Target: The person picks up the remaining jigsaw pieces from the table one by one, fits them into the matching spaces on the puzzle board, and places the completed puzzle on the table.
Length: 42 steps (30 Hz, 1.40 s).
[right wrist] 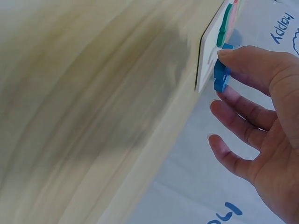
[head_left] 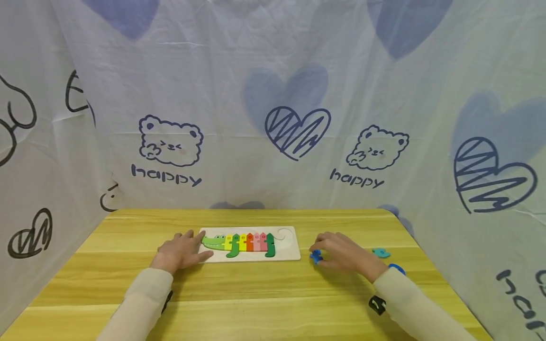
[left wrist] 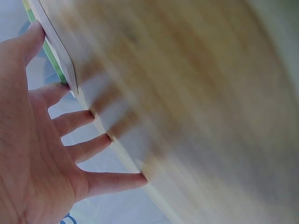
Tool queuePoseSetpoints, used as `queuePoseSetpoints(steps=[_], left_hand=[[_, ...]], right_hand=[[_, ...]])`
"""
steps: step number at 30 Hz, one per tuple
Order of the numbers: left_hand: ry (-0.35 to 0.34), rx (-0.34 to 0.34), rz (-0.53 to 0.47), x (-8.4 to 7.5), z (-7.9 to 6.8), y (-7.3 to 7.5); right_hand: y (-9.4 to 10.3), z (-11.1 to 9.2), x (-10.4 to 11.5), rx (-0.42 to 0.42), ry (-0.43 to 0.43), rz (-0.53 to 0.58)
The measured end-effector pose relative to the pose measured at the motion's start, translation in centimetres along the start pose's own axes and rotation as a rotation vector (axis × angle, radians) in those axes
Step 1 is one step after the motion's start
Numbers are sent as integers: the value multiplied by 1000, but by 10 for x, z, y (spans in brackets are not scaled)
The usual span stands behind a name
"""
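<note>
A pale wooden puzzle board (head_left: 286, 253) lies on the table, holding a crocodile of coloured pieces: a light green head (head_left: 213, 243), then yellow, green, red and pink segments. Its tail end shows only a drawn curl. My left hand (head_left: 181, 251) rests at the board's left end, thumb and index finger on its edges, other fingers spread with tips on the table. Just right of the board, my right hand (head_left: 341, 253) pinches a blue puzzle piece (right wrist: 221, 70) between thumb and index finger, above the table. Its remaining fingers are loosely bent.
A teal puzzle piece (head_left: 381, 253) lies on the wooden table (head_left: 239, 303) beyond the right wrist. Another blue piece (head_left: 396, 268) is partly hidden by the right sleeve. A white cloth (head_left: 230, 94) printed with hearts and bears hangs behind and at both sides.
</note>
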<state>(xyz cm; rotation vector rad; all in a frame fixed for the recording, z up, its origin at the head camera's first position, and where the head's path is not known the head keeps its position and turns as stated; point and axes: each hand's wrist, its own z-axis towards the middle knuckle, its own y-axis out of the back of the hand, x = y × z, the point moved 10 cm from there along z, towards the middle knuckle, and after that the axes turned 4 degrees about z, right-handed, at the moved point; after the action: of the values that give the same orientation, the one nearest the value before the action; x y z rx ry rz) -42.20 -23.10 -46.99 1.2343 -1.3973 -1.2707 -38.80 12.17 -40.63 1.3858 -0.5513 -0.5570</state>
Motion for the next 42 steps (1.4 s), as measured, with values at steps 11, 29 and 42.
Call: queuePoseSetpoints(steps=[11,29,42], left_hand=[[-3,-3,-3,1,2,0],[0,-1,-5,0,1,0],[-8,-1,-1,0,1,0]], right_hand=[[-5,34,6,7,-10,28],[-18,69,12,-9,-2,64],[-28,83,14,-38,-1,42]])
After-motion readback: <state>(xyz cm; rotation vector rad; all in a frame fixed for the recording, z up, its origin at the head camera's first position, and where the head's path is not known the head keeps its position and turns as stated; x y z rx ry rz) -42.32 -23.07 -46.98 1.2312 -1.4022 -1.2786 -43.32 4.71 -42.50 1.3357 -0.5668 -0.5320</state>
